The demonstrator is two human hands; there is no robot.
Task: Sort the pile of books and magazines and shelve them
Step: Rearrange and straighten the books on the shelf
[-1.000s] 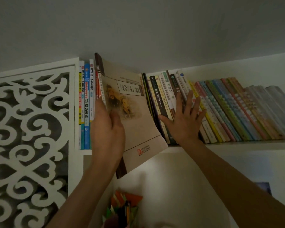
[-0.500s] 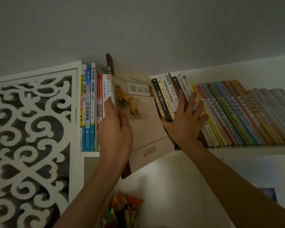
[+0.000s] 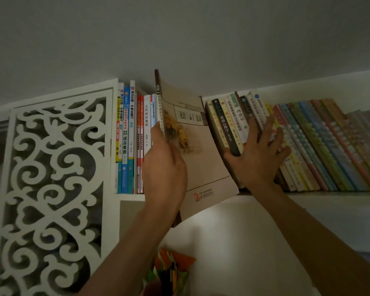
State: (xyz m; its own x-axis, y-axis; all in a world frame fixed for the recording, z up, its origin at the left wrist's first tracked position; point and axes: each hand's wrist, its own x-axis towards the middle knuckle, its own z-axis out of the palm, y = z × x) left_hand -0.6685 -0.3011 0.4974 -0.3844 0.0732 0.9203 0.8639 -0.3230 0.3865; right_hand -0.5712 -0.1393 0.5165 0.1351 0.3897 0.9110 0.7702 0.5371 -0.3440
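Left hand [image 3: 163, 167] grips tan book [image 3: 198, 150] tilted at shelf [image 3: 329, 194] gap; right hand [image 3: 257, 159], fingers spread flat, braces leaning books [image 3: 229, 127].

Dim rm, white fretwork panel [image 3: 51, 189]

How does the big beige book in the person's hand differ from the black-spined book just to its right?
The beige book is only partly on the shelf, its lower corner hanging past the edge; the black-spined book sits fully in the row. The beige book shows its front cover, the black-spined book only its spine. The left hand grips the beige book; the right hand presses on the black-spined book's row. Both lean.
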